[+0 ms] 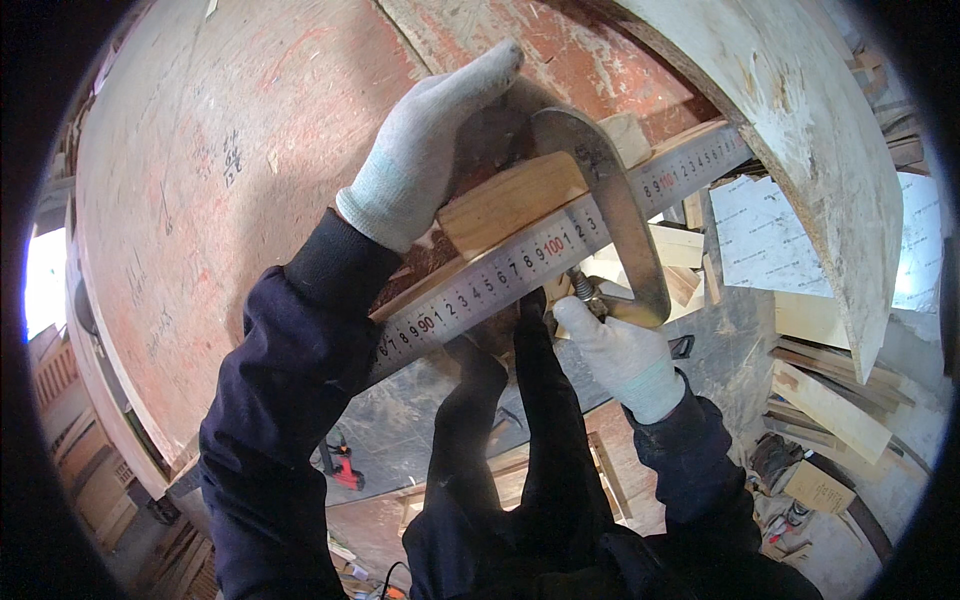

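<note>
Seen from the head camera, a gloved right hand (630, 355) curls around the screw end of a metal clamp (645, 245), whose frame rises just beyond it. The clamp bridges a ruled strip (485, 288) and meets a wooden block (515, 203) between the hands. The left hand (430, 140), fingers nearly straight, hangs over the counter (190, 190), nothing visibly gripped; whether it touches the block cannot be told.

Two gloved hands (425, 150) (630, 360), one metal clamp (632, 230), one ruler (500, 283), two trouser legs (550, 430).
</note>
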A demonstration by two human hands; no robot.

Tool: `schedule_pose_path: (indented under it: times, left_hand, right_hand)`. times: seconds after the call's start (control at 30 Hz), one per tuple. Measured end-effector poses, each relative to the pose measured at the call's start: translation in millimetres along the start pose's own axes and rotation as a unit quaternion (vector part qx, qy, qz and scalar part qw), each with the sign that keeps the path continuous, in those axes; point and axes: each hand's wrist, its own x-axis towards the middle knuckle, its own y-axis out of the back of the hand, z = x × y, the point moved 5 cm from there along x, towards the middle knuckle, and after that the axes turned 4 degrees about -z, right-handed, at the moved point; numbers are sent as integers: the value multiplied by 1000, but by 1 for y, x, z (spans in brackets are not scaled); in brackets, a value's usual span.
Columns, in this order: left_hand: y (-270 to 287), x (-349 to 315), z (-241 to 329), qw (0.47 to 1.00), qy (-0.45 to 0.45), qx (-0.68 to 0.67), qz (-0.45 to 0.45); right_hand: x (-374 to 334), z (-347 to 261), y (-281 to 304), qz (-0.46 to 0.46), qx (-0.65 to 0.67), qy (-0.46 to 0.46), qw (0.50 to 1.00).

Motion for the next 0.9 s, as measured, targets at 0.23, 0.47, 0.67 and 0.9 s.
schedule_pose_path:
  times: [0.23,0.47,0.67,0.9]
  left_hand:
    - [-5,-3,4,999,35,12,-21]
    - [-9,-22,37,965,24,260,-30]
    - [-40,-33,48,876,2,480,-44]
    - [-62,-45,46,827,-54,557,62]
  right_hand:
    - [0,-1,-3,-40,72,23,996]
    - [-1,-4,-4,42,13,131,990]
    - [0,7,-7,24,84,28,996]
    - [-5,-8,-1,101,30,117,987]
